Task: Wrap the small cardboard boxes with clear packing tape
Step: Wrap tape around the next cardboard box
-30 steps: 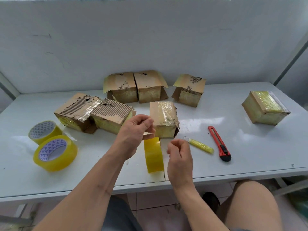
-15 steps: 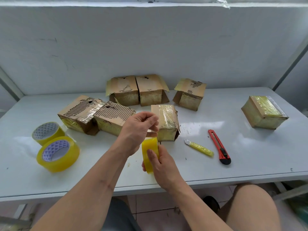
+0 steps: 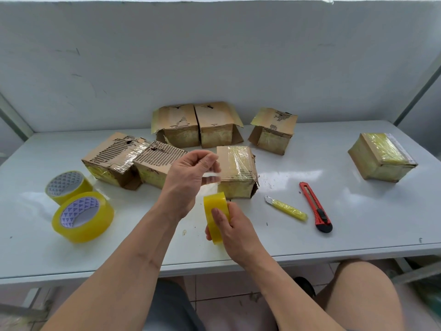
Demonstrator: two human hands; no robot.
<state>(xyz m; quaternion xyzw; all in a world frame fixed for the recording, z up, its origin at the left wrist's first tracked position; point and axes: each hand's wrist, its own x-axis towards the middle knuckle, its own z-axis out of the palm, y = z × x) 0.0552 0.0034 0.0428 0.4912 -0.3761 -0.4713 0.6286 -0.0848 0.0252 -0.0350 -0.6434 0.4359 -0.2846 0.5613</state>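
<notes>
Head view: right hand point(image 3: 235, 229) gripping tape roll point(image 3: 214, 217), left hand point(image 3: 191, 177) pinching its end.

Tape roll point(image 3: 216, 217) in hand: translucent yellow. Two rolls point(image 3: 82, 216) at left: yellow, white cores printed with blue triangles. Boxes point(image 3: 237, 173): brown cardboard, yellowish glossy tape, some torn to striped corrugation point(image 3: 160, 157). Cutter point(image 3: 315, 206): red, black slider. Small knife point(image 3: 287, 208): yellow. Table point(image 3: 358, 223): white.

Scuffed pale grey wall point(image 3: 214, 56) behind a glossy white table point(image 3: 358, 218), tiled floor point(image 3: 222, 304) beneath, daylight glare.
</notes>
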